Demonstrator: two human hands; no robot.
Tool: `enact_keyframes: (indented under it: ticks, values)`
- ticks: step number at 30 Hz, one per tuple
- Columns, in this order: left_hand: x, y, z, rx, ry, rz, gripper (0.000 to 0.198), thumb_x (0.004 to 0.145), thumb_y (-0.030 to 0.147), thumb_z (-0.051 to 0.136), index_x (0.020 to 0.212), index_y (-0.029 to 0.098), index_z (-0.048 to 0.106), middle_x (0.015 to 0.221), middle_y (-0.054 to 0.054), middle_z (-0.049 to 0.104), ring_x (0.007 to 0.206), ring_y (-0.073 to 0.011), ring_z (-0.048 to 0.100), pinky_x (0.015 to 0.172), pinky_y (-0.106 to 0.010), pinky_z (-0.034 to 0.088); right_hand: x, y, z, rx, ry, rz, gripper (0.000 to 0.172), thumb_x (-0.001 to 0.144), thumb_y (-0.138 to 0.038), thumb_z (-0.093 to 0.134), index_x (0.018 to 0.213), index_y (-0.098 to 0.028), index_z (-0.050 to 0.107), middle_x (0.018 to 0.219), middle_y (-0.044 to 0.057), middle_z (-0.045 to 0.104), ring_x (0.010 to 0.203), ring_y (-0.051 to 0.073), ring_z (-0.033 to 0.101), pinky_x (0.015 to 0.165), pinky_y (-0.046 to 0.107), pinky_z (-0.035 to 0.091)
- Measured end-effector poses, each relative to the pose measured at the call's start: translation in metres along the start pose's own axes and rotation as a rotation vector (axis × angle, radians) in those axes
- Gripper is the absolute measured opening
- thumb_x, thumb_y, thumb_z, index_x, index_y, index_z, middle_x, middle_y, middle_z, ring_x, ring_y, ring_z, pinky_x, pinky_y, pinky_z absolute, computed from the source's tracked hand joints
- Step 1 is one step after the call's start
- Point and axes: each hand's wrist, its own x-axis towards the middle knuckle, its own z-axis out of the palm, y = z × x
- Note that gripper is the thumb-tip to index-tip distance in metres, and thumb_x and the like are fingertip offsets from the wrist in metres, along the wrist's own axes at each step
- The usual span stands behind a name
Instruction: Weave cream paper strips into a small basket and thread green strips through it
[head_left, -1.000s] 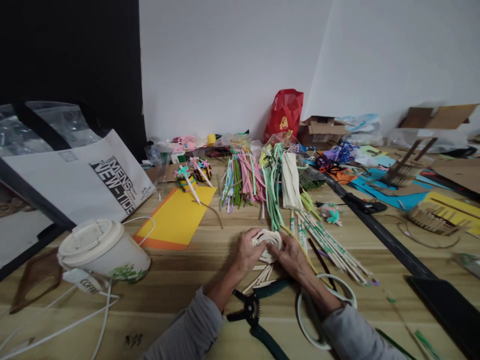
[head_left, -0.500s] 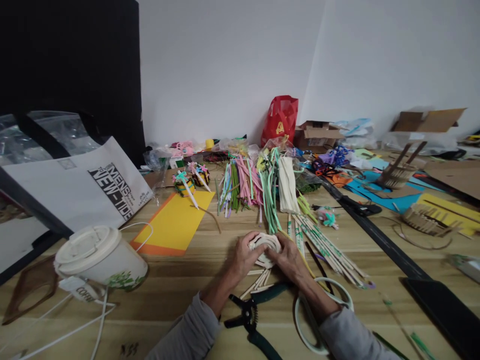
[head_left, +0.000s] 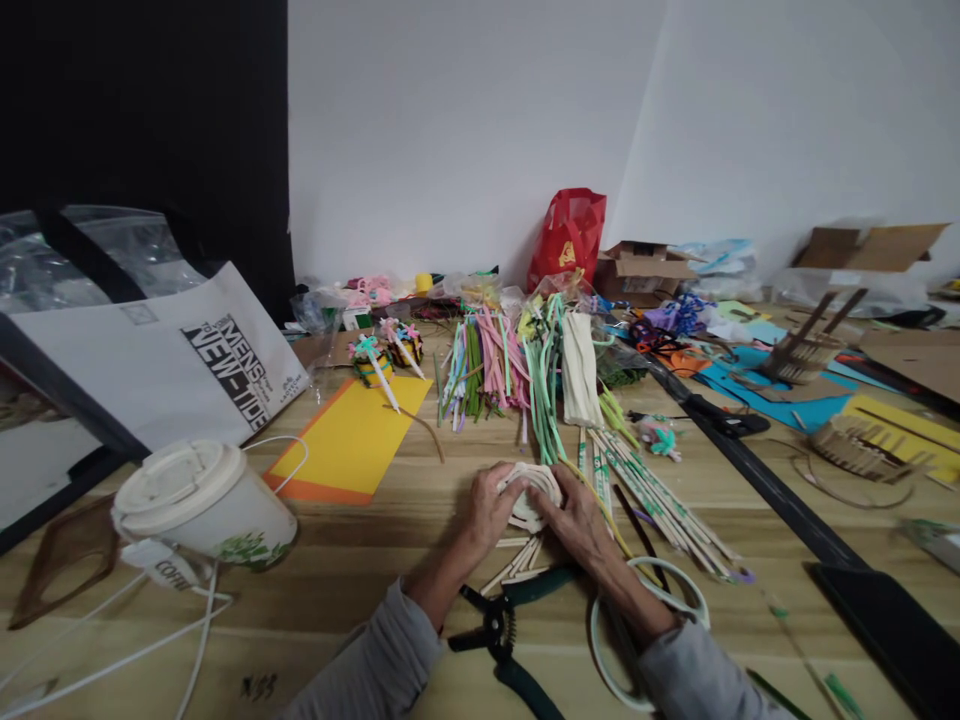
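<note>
Between my two hands is a small, round, cream-coloured woven piece (head_left: 534, 508), like a little basket. My left hand (head_left: 489, 510) grips its left side, with the thumb over the rim. On the right side, my right hand (head_left: 576, 515) holds it the same way, thumb towards the middle. Several short wooden sticks (head_left: 517, 560) lie on the table just below the woven piece. Dark green-handled pliers or cutters (head_left: 495, 625) rest open under my forearms. White-handled scissors (head_left: 600, 640) lie partly beneath my right forearm.
Bundles of coloured strips (head_left: 487, 365) and cream strips (head_left: 580, 370) lie ahead. Chopsticks in printed wrappers (head_left: 660, 500) fan out to the right. A lidded coffee cup (head_left: 210, 505) and yellow paper (head_left: 356, 440) are on the left. A black strap or bar (head_left: 750, 460) runs along the right.
The view has shifted slightly. Both hands still hold the woven piece, with the thumbs moved a little on its rim.
</note>
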Motion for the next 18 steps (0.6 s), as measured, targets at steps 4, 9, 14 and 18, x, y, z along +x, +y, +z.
enact_keyframes:
  ticks: [4,9,14,18]
  values:
    - [-0.0002,0.0012,0.0004,-0.017,0.041,-0.059,0.018,0.078,0.035,0.064,0.077,0.018,0.070,0.076,-0.003,0.069,0.077,-0.0192,0.060,0.072,-0.025,0.048,-0.0019,-0.0016,-0.0006,-0.003,-0.002,0.024,0.023,0.084,-0.039,0.052,0.070,-0.021,0.053,0.058,-0.002,0.051,0.053,0.015,0.046,0.049,0.025,0.035]
    - [0.0005,0.0030,0.0017,-0.003,-0.023,0.003,0.021,0.083,0.031,0.057,0.075,0.015,0.068,0.071,-0.002,0.066,0.068,-0.0155,0.056,0.064,-0.023,0.045,-0.0030,0.0011,-0.0012,0.038,-0.047,0.036,0.025,0.086,-0.041,0.048,0.071,-0.021,0.052,0.060,-0.002,0.049,0.055,0.015,0.045,0.050,0.025,0.035]
    - [-0.0006,0.0028,0.0031,0.035,0.028,-0.001,0.019,0.082,0.033,0.060,0.084,0.017,0.070,0.079,-0.003,0.070,0.074,-0.0166,0.060,0.071,-0.023,0.047,-0.0022,0.0053,0.0002,0.046,-0.066,0.030,0.026,0.087,-0.043,0.047,0.074,-0.021,0.053,0.061,-0.002,0.050,0.055,0.015,0.046,0.051,0.025,0.036]
    - [-0.0004,-0.0006,0.0045,0.064,0.075,-0.053,0.020,0.080,0.035,0.061,0.083,0.018,0.071,0.079,-0.003,0.071,0.076,-0.0182,0.061,0.073,-0.025,0.049,-0.0034,0.0045,0.0023,-0.003,-0.060,0.021,0.029,0.087,-0.044,0.047,0.073,-0.020,0.053,0.059,-0.002,0.052,0.053,0.015,0.047,0.050,0.025,0.035]
